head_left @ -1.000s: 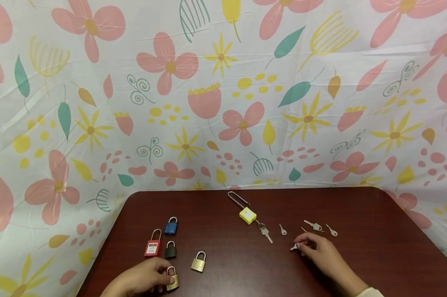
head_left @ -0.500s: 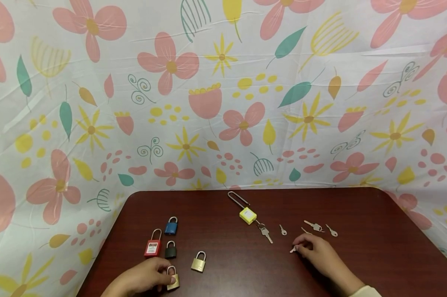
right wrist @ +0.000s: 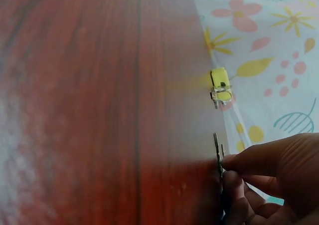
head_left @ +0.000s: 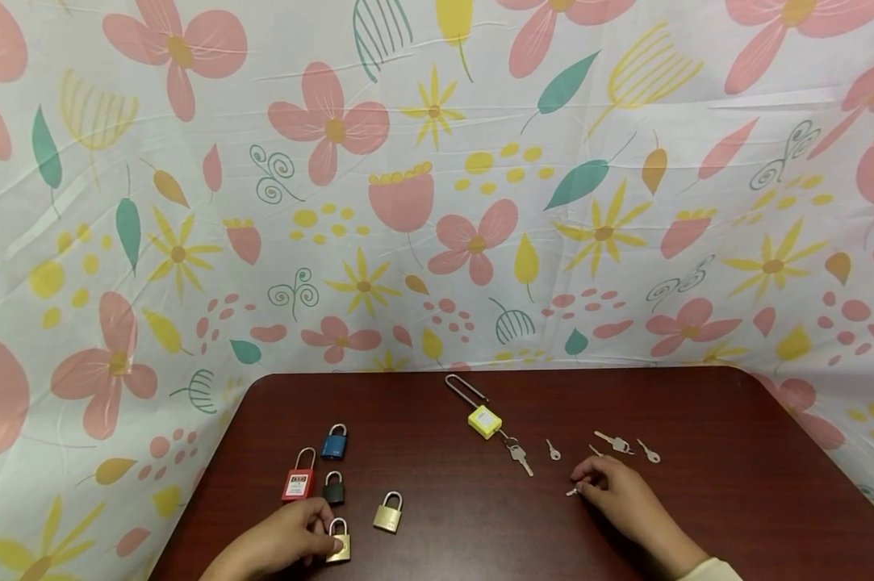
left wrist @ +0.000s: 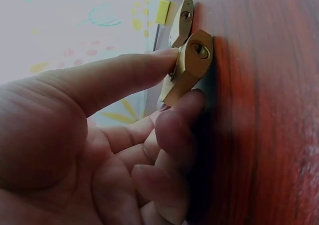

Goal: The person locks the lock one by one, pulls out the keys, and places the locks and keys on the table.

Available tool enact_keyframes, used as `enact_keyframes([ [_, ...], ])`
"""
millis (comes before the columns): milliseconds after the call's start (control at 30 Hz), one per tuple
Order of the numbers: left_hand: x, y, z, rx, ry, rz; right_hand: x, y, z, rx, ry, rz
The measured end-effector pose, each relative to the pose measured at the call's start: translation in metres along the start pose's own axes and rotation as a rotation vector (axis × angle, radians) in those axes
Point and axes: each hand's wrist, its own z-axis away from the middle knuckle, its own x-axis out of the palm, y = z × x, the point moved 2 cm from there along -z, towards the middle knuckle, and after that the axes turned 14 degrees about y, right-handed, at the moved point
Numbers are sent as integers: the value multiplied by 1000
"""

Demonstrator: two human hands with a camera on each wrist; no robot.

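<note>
My left hand (head_left: pixel 284 537) pinches a brass padlock (head_left: pixel 340 549) between thumb and fingers at the table's near left. In the left wrist view this padlock (left wrist: pixel 195 60) shows its keyhole toward the camera. A second brass padlock (head_left: pixel 388 516) stands to its right, apart from the hand. On the right side, my right hand (head_left: pixel 625 496) pinches a small key (head_left: pixel 572 491) by one end, low over the table. The right wrist view shows the thin key (right wrist: pixel 217 146) edge-on at the fingertips; the curled fingers partly hide it.
Beyond the left hand are a red padlock (head_left: pixel 298 484), a black padlock (head_left: pixel 333 492) and a blue padlock (head_left: pixel 334 445). A yellow padlock (head_left: pixel 485 421) with a key (head_left: pixel 521 458) lies at the back. Loose keys (head_left: pixel 554 452) lie near the right hand. Flowered cloth (head_left: pixel 437 307) hangs behind the table.
The brass padlock in my left hand has shifted up slightly and stands straighter. My right hand has moved a little down and left with the key.
</note>
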Motion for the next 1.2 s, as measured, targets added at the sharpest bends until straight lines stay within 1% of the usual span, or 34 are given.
enact_keyframes([
  [133, 1, -1, 1, 14, 9, 17, 0, -1, -1, 4, -2, 11],
  [333, 1, -3, 1, 27, 17, 24, -2, -4, -8, -13, 81, 61],
  [400, 1, -3, 1, 30, 18, 25, -3, -8, -12, -32, 106, 67],
  [500, 1, -3, 1, 27, 21, 34, -4, -18, -19, -64, 119, 68],
  [600, 1, -3, 1, 21, 26, 43, -1, -30, -27, -72, 103, 54],
  [733, 2, -3, 1, 9, 31, 50, 9, -47, -37, -63, 51, 30],
  [900, 2, -5, 1, -1, 41, 63, 26, -65, -46, -95, -5, 61],
  [1000, 2, -6, 0, -9, 46, 67, 37, -72, -52, -104, -34, 79],
  [1200, 2, -3, 1, -25, 34, 81, 58, -77, -65, -72, -56, 110],
])
